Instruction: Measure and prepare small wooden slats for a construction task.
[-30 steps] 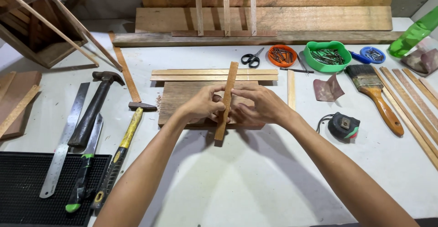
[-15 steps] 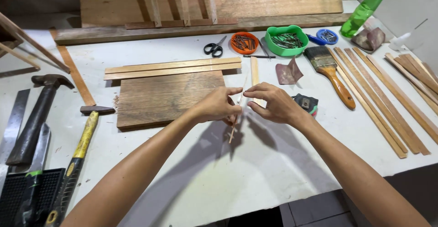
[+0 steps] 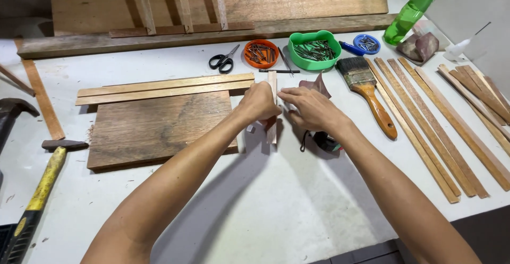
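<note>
While both hands pinch the slat [image 3: 272, 107], it stands on edge on the white tabletop [image 3: 255, 211], just right of the dark board [image 3: 159, 128]. Left hand [image 3: 258, 103] has fingers clamped on its left face, right hand [image 3: 311, 110] on its right. Keeping it square and steady would likely serve best. Near on the right lies a paintbrush [image 3: 369, 94]; farther off, scissors [image 3: 223, 60] and nail tubs [image 3: 313, 43]

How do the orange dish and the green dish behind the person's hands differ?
The orange dish is round, small and shallow; the green dish is larger, deeper and has a wavy, lobed rim. The orange dish sits next to the scissors, the green dish nearer the paintbrush. Both hold dark nails.
</note>
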